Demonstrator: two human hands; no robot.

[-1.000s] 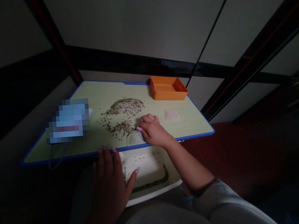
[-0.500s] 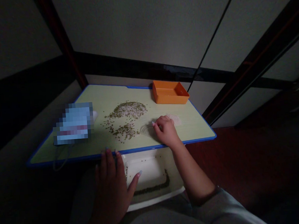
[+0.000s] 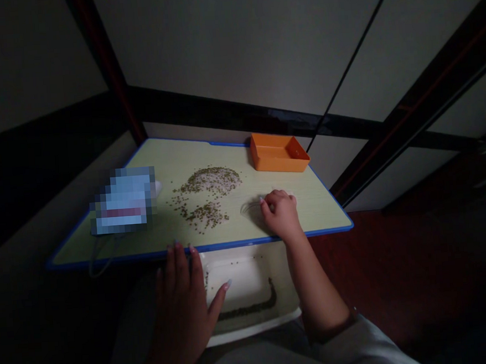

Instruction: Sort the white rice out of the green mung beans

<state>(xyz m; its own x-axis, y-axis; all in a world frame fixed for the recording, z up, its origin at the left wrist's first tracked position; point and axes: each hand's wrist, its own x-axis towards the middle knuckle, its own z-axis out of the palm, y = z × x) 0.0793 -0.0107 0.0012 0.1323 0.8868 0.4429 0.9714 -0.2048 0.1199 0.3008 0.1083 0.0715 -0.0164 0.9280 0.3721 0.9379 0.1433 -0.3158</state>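
Observation:
My right hand [image 3: 281, 214] rests on the pale green table [image 3: 175, 159], fingers curled down over the small white grain patch, which it now hides. Left of it lie a mixed heap of green beans and white grains [image 3: 213, 179] and a looser scatter of green beans [image 3: 201, 212]. My left hand [image 3: 184, 297] lies with fingers stretched out on the left rim of a white tray [image 3: 253, 325] on my lap, just below the table's blue front edge. The tray holds a curved line of green beans [image 3: 252, 309].
An orange box [image 3: 278, 153] stands at the table's far right corner. A blurred blue object [image 3: 124, 200] with a loop lies at the table's left. Dark rails and a black cord run behind the table. Dark red floor lies to the right.
My right hand has slid rightward across the table, from beside the green beans onto the small white grain patch. The left hand has stayed on the tray's rim.

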